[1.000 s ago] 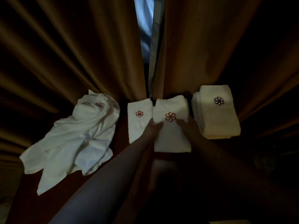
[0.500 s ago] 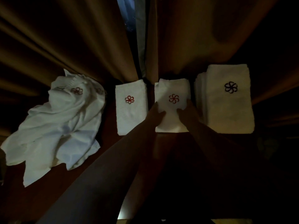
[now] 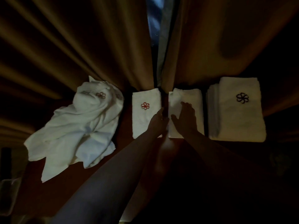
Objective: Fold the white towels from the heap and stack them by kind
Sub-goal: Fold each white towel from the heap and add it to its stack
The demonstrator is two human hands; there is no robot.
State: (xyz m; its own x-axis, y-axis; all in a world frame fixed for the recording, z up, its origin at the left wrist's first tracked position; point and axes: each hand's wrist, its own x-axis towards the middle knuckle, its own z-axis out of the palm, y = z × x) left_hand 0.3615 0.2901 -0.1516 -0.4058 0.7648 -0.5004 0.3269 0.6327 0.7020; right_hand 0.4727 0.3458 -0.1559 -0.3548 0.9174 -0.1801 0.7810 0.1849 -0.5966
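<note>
brown pleated curtains [image 3: 97,50] hang behind a dark wooden table [image 3: 68,188] (a pale gap [image 3: 153,21] between them).

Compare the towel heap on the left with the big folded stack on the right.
The heap is crumpled and sprawling, while the stack is folded flat with squared edges. The heap's flower emblem looks reddish and sits on a rumpled fold; the stack's emblem is dark and lies flat on top. Both are white towels resting on the same dark table before the curtain.

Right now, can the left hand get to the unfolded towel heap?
Probably yes. The left hand lies open between two folded towels, holding nothing, and bare table separates it from the heap; nothing stands between.
</note>
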